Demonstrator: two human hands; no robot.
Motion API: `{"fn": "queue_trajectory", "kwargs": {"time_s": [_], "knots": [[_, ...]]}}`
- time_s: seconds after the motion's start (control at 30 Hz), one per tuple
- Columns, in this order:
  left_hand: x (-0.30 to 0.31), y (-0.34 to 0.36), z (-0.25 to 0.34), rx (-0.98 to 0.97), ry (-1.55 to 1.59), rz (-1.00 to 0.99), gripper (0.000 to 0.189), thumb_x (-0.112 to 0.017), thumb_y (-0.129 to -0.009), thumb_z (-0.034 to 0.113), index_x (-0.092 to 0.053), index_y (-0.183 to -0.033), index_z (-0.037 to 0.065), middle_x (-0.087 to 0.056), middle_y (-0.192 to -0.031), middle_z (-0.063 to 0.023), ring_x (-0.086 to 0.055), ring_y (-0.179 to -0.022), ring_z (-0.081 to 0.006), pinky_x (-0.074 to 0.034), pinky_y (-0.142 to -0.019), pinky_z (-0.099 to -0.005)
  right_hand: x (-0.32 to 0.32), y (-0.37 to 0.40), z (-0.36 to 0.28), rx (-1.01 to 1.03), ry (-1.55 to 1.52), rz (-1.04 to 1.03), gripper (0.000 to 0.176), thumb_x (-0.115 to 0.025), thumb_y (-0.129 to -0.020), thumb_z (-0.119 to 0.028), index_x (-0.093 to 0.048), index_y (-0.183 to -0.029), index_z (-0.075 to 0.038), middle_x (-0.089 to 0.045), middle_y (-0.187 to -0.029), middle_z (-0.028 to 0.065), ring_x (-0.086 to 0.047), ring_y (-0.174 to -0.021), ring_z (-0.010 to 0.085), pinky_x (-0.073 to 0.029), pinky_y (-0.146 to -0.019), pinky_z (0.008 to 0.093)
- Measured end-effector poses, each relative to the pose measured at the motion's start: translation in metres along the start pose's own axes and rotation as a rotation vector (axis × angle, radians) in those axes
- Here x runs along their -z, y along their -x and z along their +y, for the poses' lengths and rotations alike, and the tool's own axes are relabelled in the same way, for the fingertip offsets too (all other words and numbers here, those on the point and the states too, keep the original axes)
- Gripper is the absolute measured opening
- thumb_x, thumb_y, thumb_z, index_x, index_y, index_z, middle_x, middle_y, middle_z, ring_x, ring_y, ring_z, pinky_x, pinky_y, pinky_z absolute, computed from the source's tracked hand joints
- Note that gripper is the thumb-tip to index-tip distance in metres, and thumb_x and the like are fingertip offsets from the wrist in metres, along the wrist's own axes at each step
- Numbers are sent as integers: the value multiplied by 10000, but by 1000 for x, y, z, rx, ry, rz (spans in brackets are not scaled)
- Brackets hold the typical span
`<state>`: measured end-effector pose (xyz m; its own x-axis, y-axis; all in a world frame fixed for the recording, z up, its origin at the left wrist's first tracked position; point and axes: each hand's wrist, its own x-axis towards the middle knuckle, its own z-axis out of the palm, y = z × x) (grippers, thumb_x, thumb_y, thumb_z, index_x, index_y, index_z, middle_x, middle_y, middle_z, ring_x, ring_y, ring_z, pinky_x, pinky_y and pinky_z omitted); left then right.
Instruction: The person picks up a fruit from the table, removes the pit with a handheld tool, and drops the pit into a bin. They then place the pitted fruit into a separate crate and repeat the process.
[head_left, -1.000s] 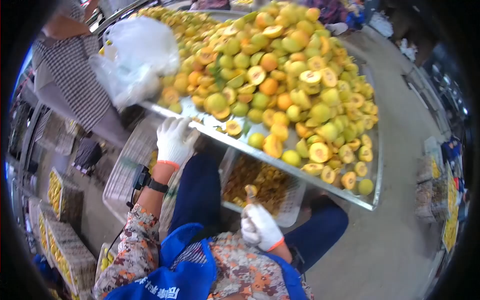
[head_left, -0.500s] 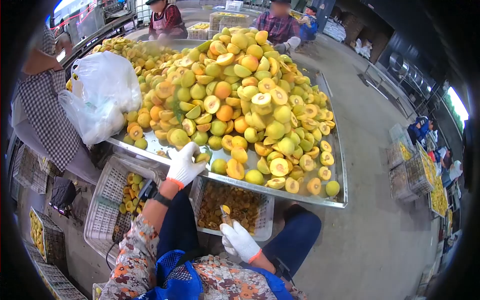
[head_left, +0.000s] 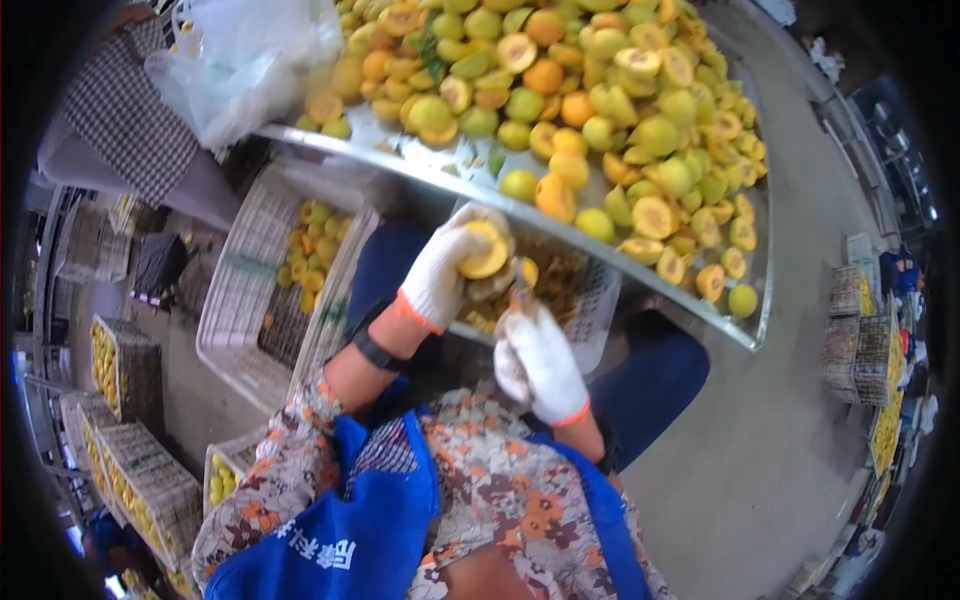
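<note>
My left hand (head_left: 440, 268), in a white glove, is closed around a yellow peach half (head_left: 485, 250), its cut face turned toward my right hand. My gloved right hand (head_left: 542, 362) grips a small pitting tool (head_left: 520, 287) with a brownish handle. The tool's tip is close beside the peach half; blur hides whether they touch. A yellow rounded patch (head_left: 530, 270) shows at the tip, too blurred to name. Both hands are over a crate (head_left: 597, 325) holding brownish pits and scraps. Beyond them, halved peaches (head_left: 600, 130) are heaped on a metal tray table (head_left: 400, 160).
A white plastic bag (head_left: 245, 75) rests on the tray's left side. Left of my knees stands a large crate (head_left: 235, 315) partly filled with peaches. A person in a checkered apron (head_left: 125, 100) is at the far left. More filled crates (head_left: 150, 490) line the floor.
My left hand has come back from the tray's edge with a peach half, to beside the tool in my right hand. The view has tilted downward.
</note>
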<state>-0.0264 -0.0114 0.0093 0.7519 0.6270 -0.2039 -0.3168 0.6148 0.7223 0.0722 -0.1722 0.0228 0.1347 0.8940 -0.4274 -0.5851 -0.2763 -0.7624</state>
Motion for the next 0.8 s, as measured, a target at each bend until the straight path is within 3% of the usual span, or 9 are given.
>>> {"fn": "queue_trajectory", "kwargs": {"time_s": [0.1,0.2,0.33,0.4,0.43,0.5,0.63,0.7,0.8], "knots": [[1,5,-2,5,-56,-45,232,-519,-968,275,-580,-1042,64,-600,-898,-75,-593,-778,-154,-503,-652,-286,-8,7,-5,-16,19,-53,176,-552,-1041,-258,-473,-1056,-101,-461,-666,-38,-409,-479,60,-317,-418,221],[-4,5,-13,-280,-358,-15,410,-430,-1071,431,-603,-1040,60,-597,-912,-43,-550,-758,-113,-468,-713,-257,-13,1,-5,-19,157,42,206,-581,-1028,-264,-488,-1075,-85,-481,-666,-35,-432,-492,61,-332,-429,219],[-2,12,-14,-268,-489,63,396,-404,-1084,412,-607,-1020,77,-569,-923,-5,-497,-819,-74,-434,-740,-245,-10,-1,3,-5,134,91,240,-597,-1024,-280,-511,-1083,-64,-494,-651,-33,-465,-518,59,-371,-456,220],[-3,11,-17,-302,-505,76,385,-403,-1086,400,-608,-1019,81,-568,-926,1,-488,-817,-70,-430,-732,-239,-4,-4,7,20,229,135,212,-621,-983,-197,-554,-1125,-55,-586,-776,82,-551,-556,174,-450,-496,307],[-3,10,-18,-338,-520,87,374,-402,-1089,388,-609,-1017,85,-567,-928,6,-478,-815,-66,-425,-723,-232,0,-5,13,16,227,135,212,-621,-983,-197,-554,-1125,-55,-586,-776,82,-551,-556,174,-450,-496,307],[-9,15,-15,-289,-535,99,352,-412,-1088,368,-608,-1016,85,-568,-931,8,-484,-822,-69,-431,-735,-235,5,-7,22,149,627,151,280,-642,-902,-106,-589,-1173,-60,-599,-1011,255,-614,-663,350,-508,-576,416],[-8,12,-20,-299,-623,132,284,-439,-1083,298,-604,-1009,79,-571,-925,4,-497,-830,-84,-440,-762,-248,8,-9,23,136,658,152,396,-643,-829,-46,-601,-1221,-77,-519,-1158,356,-600,-757,467,-519,-630,482],[-14,13,-22,-288,-622,154,278,-438,-1083,281,-602,-1005,70,-570,-913,-4,-498,-827,-86,-440,-760,-249,15,-10,27,900,1426,114,400,-641,-834,-37,-594,-1231,-66,-537,-1125,352,-607,-770,455,-523,-643,470],[-22,13,-22,-300,-671,199,280,-430,-1085,260,-598,-998,54,-568,-887,-15,-503,-825,-90,-440,-758,-249,19,-12,30,941,1400,103,406,-632,-834,-30,-592,-1237,-55,-539,-1090,340,-600,-763,453,-519,-643,476]]}}
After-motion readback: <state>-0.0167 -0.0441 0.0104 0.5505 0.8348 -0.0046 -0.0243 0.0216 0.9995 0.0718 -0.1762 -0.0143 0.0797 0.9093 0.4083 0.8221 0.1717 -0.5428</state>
